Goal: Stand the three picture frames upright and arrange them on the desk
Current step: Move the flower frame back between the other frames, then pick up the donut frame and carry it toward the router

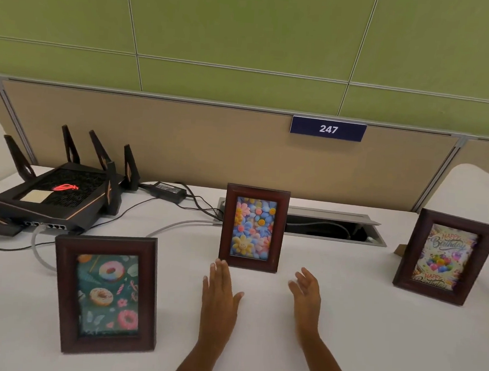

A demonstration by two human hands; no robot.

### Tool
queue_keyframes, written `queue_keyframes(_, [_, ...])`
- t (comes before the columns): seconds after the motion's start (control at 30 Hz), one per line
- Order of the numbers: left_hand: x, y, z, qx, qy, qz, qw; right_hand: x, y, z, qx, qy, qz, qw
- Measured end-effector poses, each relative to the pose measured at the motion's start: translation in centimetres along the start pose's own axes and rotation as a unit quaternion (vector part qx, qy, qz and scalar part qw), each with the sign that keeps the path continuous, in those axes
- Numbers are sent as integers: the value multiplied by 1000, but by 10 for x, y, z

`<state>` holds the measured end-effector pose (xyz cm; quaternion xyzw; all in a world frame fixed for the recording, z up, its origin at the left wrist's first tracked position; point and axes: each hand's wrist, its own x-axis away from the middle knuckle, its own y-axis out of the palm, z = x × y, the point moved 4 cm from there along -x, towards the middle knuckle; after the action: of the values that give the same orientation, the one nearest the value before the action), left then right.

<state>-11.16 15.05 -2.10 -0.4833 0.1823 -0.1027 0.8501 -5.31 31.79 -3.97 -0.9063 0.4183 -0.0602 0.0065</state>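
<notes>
Frames: flower frame (253, 228), donut frame (105, 294), birthday frame (446, 257) all upright.
Hands: left hand (219, 296), right hand (306, 295) spread open, empty.
Risk: nudging flower frame, toppling backward into cable slot (332, 230).

The blue sign (328, 129) on the partition reads "247"; the right picture frame (446, 256) reads "Happy Birthday".

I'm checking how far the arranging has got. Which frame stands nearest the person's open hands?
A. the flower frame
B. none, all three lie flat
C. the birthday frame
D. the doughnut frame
A: the flower frame stands upright just beyond the left hand and right hand, while the doughnut frame and birthday frame stand off to either side.
</notes>
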Motion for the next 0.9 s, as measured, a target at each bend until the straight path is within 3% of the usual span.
queue_keyframes(0.07, [18,-3,6,-32,30,-96,994,11,-4,1,-5,0,15,1000])
queue_keyframes(0.23, [42,-10,0,-161,145,-83,973,39,-6,2,33,-12,6,999])
queue_keyframes(0.33, [43,-28,0,-231,140,-29,962,52,-2,0,69,-20,-19,997])
queue_keyframes(0.47, [43,-53,-3,-180,153,95,967,66,13,-7,93,-27,-65,993])
queue_keyframes(0.8, [50,-116,-26,-135,217,230,939,106,85,-41,106,-35,-272,956])
queue_keyframes(0.9, [56,-135,-47,-116,197,256,939,120,105,-45,114,-33,-320,940])
